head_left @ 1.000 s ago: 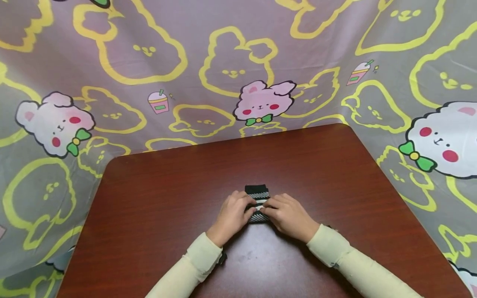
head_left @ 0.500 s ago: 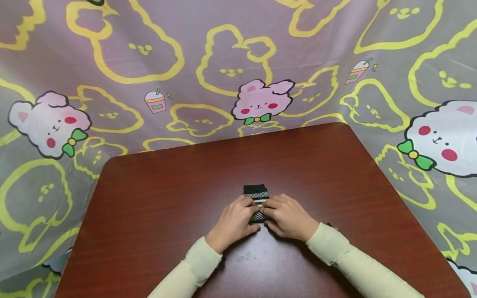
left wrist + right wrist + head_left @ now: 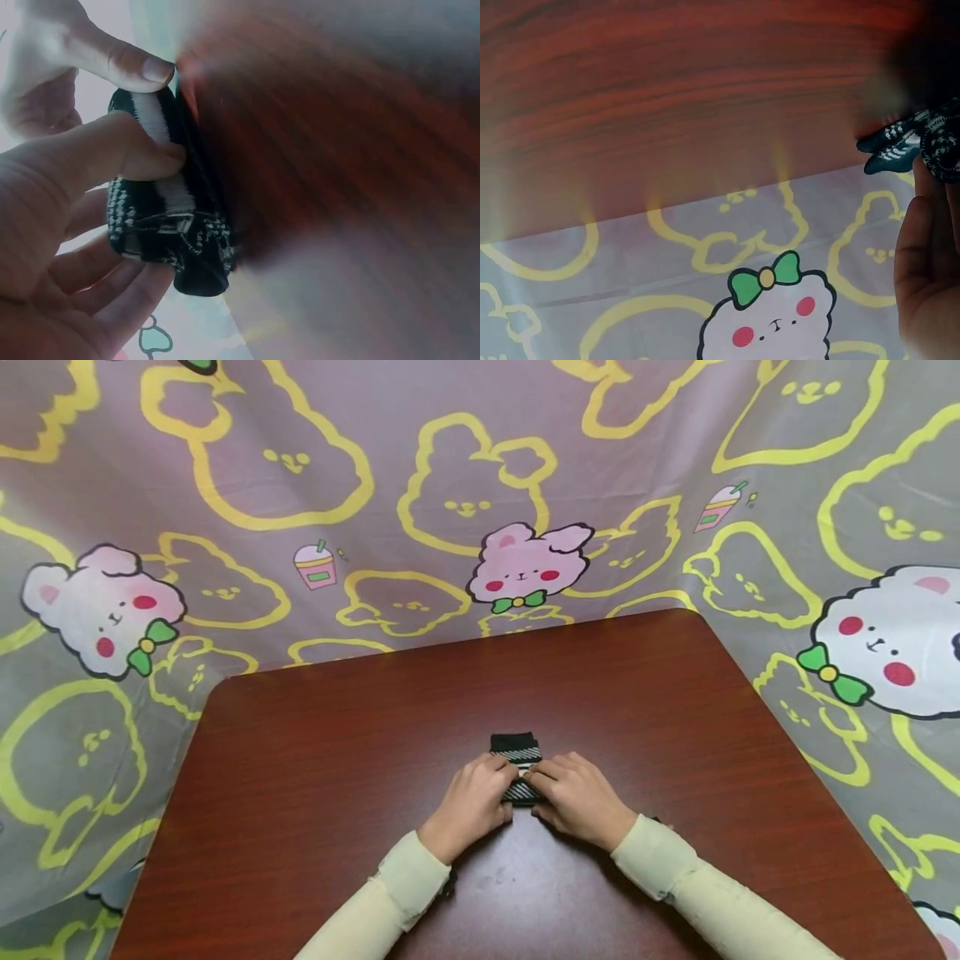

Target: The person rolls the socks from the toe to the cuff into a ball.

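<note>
1. Both thumbs have shifted: a second ago the left one lay across the knitted piece (image 3: pixel 521 792), and now both sit by its near edge, while the piece itself has barely changed place on the desk (image 3: pixel 360 727)
2. It lies between the two hands, a black-and-white patterned knit with its black end pointing away from the person; the near part is a thick bundle, and the right wrist view shows a coiled, roll-like end at the frame's right edge
3. Left hand (image 3: pixel 472 793) grips the bundle's left side, and in the left wrist view its thumb presses on the white stripe with the other fingers bent behind
4. Right hand (image 3: pixel 581 793) pinches the opposite side, fingers on top in the head view and thumb low; its inner fingers are partly out of sight in its own wrist view
5. Pale sleeves (image 3: pixel 416 877) cover both forearms, with a small dark object (image 3: pixel 450 883) showing just beside the left cuff
6. Under all this is the reddish-brown, wood-grained desk with rounded far corners
7. Around it hangs a patterned curtain (image 3: pixel 420 393) with yellow outlines, pink drink cups and bunny faces wearing green bows
</note>
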Tool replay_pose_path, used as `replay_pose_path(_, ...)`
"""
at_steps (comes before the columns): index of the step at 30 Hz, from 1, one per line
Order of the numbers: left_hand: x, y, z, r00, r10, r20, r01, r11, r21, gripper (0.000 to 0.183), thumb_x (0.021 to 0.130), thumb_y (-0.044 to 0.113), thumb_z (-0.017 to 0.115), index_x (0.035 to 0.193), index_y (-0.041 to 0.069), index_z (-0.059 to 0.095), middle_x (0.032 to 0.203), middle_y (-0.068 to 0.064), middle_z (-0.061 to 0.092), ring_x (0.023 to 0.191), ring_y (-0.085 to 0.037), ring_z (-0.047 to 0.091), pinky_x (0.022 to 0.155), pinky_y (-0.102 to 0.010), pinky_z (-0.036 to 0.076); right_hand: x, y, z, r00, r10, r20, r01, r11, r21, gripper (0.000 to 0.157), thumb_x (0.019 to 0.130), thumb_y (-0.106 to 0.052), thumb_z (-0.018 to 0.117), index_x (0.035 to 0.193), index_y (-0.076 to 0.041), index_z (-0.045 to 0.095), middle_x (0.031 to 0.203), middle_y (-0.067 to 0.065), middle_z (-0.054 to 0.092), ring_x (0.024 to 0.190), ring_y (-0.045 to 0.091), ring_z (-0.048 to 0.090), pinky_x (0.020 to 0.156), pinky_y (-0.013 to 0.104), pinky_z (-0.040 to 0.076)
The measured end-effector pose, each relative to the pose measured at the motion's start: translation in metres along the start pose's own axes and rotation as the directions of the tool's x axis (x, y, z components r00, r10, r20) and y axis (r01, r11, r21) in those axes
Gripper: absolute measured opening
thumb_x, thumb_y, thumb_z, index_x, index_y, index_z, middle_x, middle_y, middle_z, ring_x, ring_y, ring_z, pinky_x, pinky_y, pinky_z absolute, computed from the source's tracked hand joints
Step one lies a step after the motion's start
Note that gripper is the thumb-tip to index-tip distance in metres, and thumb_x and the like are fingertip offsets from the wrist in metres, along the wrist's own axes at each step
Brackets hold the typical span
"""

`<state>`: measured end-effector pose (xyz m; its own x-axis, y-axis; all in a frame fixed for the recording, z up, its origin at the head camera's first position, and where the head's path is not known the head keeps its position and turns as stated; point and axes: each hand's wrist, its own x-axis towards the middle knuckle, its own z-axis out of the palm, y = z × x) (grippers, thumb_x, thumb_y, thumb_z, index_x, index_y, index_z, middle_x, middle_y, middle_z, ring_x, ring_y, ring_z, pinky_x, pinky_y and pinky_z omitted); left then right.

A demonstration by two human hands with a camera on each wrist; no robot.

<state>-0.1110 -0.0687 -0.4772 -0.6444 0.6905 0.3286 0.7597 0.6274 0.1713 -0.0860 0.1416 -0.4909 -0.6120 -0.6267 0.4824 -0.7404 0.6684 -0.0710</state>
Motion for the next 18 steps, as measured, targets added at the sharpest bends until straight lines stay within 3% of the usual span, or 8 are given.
replay_pose_path(4,-0.001,0.001,-0.003,0.999,-0.032,0.044,0.035,0.997,-0.062,0.032,0.061,0.014,0.083,0.087,0.011,0.065,0.085,0.000,0.065,0.074,-0.017,0.062,0.059,-0.034,0.054,-0.004,-0.004,-0.003,0.999,0.035,0.015,-0.036,0.999,0.030,0.044,0.066,-0.022,0.087,0.103,-0.005,0.069,0.094,0.005,0.069,0.085,0.023,0.065,0.077,0.042,0.052)
replay_pose_path(7,-0.003,0.001,-0.008,0.993,-0.084,0.085,0.097,0.982,-0.164,0.034,0.063,0.018,0.085,0.089,0.013,0.063,0.078,0.001,0.064,0.067,-0.012,0.059,0.057,-0.029,0.051,-0.005,-0.006,-0.007,0.994,0.098,0.052,-0.103,0.990,0.099,0.041,0.069,-0.020,0.083,0.103,-0.008,0.065,0.090,0.002,0.068,0.080,0.018,0.064,0.073,0.039,0.051)
replay_pose_path(11,-0.006,-0.001,-0.011,0.980,-0.158,0.117,0.187,0.934,-0.304,0.032,0.065,0.021,0.084,0.091,0.013,0.067,0.078,0.002,0.067,0.066,-0.010,0.058,0.060,-0.028,0.049,-0.004,-0.009,-0.016,0.975,0.188,0.120,-0.209,0.957,0.203,0.037,0.073,-0.022,0.081,0.104,-0.010,0.065,0.089,-0.001,0.069,0.077,0.010,0.060,0.071,0.038,0.050)
replay_pose_path(14,-0.009,-0.004,-0.011,0.971,-0.197,0.134,0.234,0.895,-0.379,0.028,0.068,0.021,0.083,0.092,0.012,0.072,0.086,0.002,0.070,0.074,-0.012,0.061,0.069,-0.029,0.049,-0.002,-0.010,-0.020,0.959,0.234,0.163,-0.270,0.928,0.258,0.033,0.076,-0.022,0.078,0.105,-0.010,0.069,0.093,-0.003,0.069,0.079,0.009,0.060,0.072,0.038,0.051)
replay_pose_path(18,-0.010,-0.008,-0.012,0.948,-0.256,0.187,0.315,0.831,-0.459,0.024,0.074,0.021,0.079,0.095,0.009,0.077,0.091,0.001,0.069,0.074,-0.011,0.059,0.068,-0.027,0.048,-0.001,-0.010,-0.020,0.937,0.289,0.198,-0.340,0.884,0.321,0.028,0.081,-0.020,0.074,0.107,-0.009,0.072,0.098,-0.004,0.063,0.080,0.009,0.058,0.069,0.032,0.052)
